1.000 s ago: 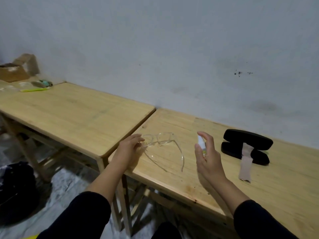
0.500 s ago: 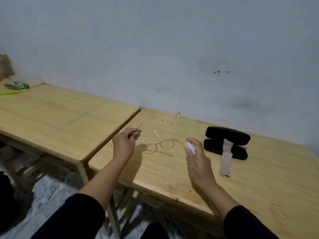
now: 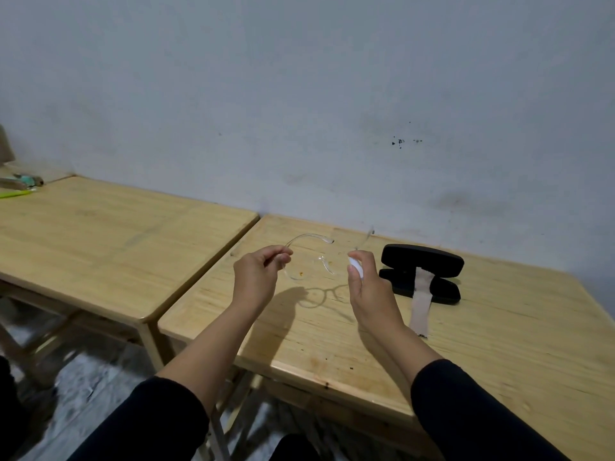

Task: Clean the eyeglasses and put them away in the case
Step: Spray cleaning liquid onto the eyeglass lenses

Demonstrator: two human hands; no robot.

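My left hand (image 3: 255, 276) pinches the clear-framed eyeglasses (image 3: 317, 261) at their left corner and holds them in the air above the wooden table (image 3: 499, 344). Their temples point away toward the wall, and their shadow falls on the tabletop below. My right hand (image 3: 369, 291) is closed around a small white spray bottle (image 3: 354, 263), its top just right of the lenses. The black eyeglass case (image 3: 422, 261) lies open on the table to the right, with a beige cleaning cloth (image 3: 422, 304) draped over it.
A second wooden table (image 3: 100, 247) stands against the left side, with a green pen (image 3: 15, 194) and small items at its far left corner. A grey wall runs behind both tables. Floor shows below the front edges.
My left hand has lifted the eyeglasses off the table and turned them so the temples point away. My right hand has brought the spray bottle up close to the lenses.
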